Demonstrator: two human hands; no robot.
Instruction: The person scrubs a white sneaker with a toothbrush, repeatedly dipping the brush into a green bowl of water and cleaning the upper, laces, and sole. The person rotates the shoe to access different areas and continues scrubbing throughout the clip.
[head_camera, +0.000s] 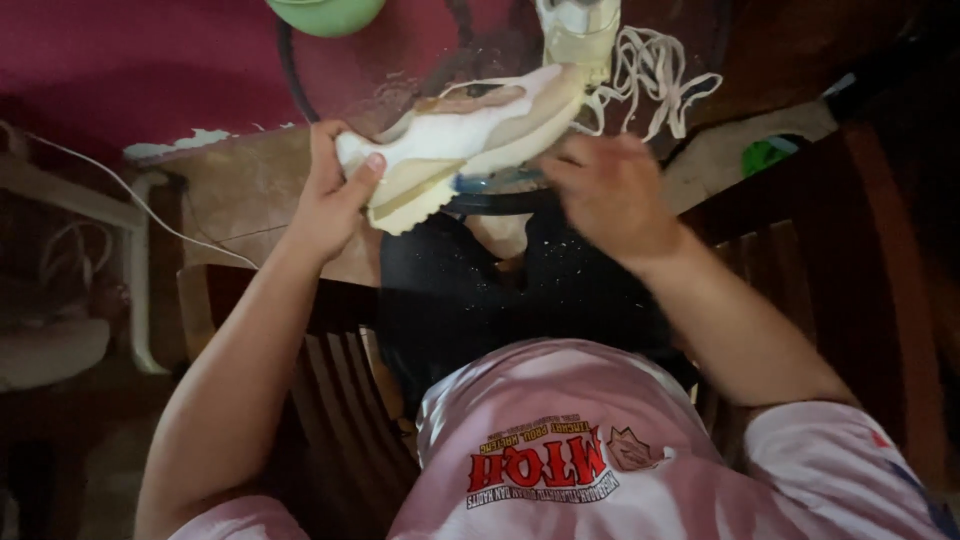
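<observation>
The only lettering in sight is the printed design on the pink shirt the person wears, low in the middle of the view. The chest print is a block of bold red letters edged in white, with smaller lines curving around it, and a small pale animal-head emblem just beside it. No packages, signs or screens show anywhere.
</observation>
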